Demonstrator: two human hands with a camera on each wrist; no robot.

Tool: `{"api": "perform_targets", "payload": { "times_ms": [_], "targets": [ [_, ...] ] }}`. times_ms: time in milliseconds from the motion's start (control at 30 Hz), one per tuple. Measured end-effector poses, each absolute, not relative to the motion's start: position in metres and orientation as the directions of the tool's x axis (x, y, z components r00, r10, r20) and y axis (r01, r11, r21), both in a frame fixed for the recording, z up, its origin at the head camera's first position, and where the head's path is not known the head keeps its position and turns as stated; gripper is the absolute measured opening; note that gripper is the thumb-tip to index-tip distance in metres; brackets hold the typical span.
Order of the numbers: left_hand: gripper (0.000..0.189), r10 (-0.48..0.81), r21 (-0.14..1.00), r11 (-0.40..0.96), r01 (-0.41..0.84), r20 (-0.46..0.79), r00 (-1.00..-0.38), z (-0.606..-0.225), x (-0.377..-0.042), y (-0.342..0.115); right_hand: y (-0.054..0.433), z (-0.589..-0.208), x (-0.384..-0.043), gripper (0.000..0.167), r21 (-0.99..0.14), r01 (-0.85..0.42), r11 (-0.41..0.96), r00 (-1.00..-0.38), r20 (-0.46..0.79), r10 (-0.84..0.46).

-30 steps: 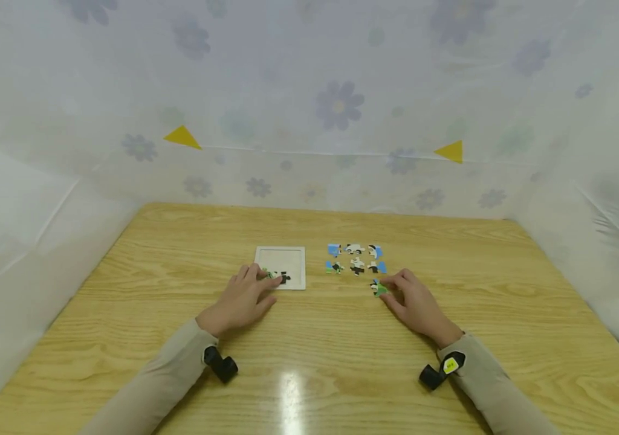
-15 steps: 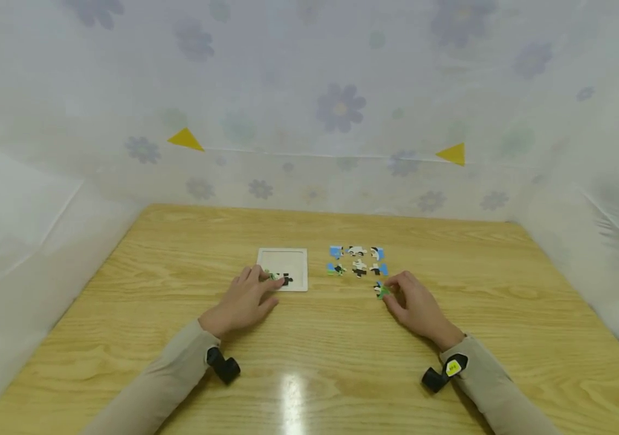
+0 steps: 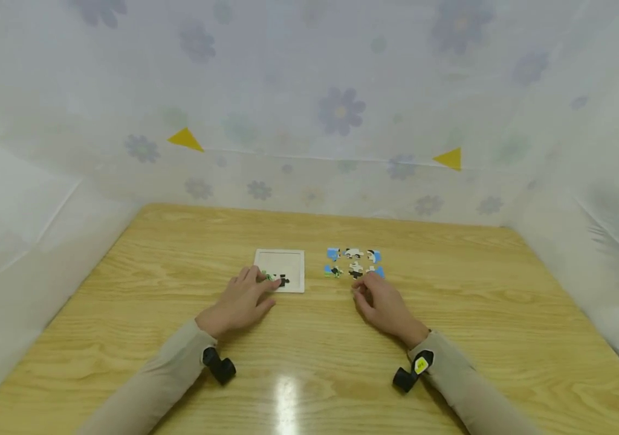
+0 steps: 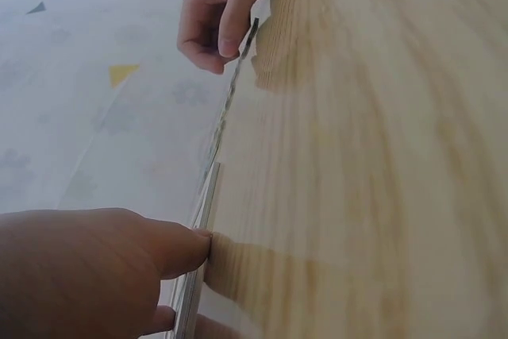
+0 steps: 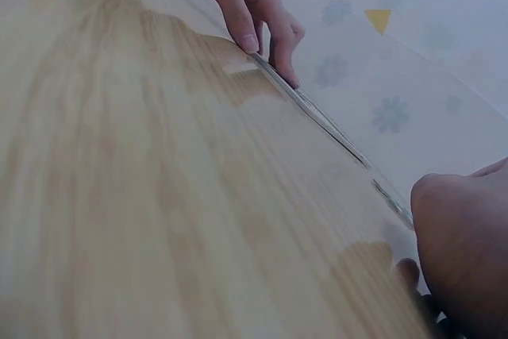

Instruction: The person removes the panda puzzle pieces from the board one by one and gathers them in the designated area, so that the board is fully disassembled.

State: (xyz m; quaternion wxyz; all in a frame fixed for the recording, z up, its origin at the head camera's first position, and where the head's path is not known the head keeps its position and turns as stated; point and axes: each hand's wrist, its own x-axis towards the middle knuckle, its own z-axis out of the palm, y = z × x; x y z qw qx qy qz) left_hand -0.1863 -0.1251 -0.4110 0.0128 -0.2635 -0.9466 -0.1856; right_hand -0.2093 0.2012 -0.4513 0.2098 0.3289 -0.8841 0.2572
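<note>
My left hand [image 3: 236, 301] lies over the near left corner of a white square puzzle tray [image 3: 300, 272] in the head view. Its fingers rest on the tray and on black, white and green jigsaw pieces [image 3: 283, 280] inside; the fingertips cover part of them. My right hand [image 3: 385, 307] is just below the loose pieces, its thumb and fingers pinching a jigsaw piece that the fingers mostly hide. In the left wrist view the right hand [image 4: 226, 9] shows curled fingers; in the right wrist view the left hand [image 5: 258, 9] touches the tray.
Loose jigsaw pieces [image 3: 353, 254] in blue, white and black lie in two rows right of the tray; the right hand partly covers the lower row. The wooden table [image 3: 309, 350] ends at a flowered curtain [image 3: 309, 151] bearing yellow triangles [image 3: 185, 139].
My right hand has moved left from the separate green-edged jigsaw piece, which no longer lies at its old spot. The left hand has stayed on the tray.
</note>
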Motion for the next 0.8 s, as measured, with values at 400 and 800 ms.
{"api": "perform_targets", "payload": {
  "times_ms": [400,800],
  "targets": [
    [0.042,0.476,0.328,0.811,0.484,0.112,-0.872,-0.411,-0.185,-0.132,0.117,-0.448,-0.228,0.016,-0.303,-0.711,0.634,-0.689,0.483,-0.541],
    [0.043,0.485,0.296,0.818,0.493,0.106,-0.868,-0.417,-0.190,-0.131,0.071,-0.445,-0.241,0.032,-0.274,-0.727,0.629,-0.679,0.418,-0.603]
  ]
}}
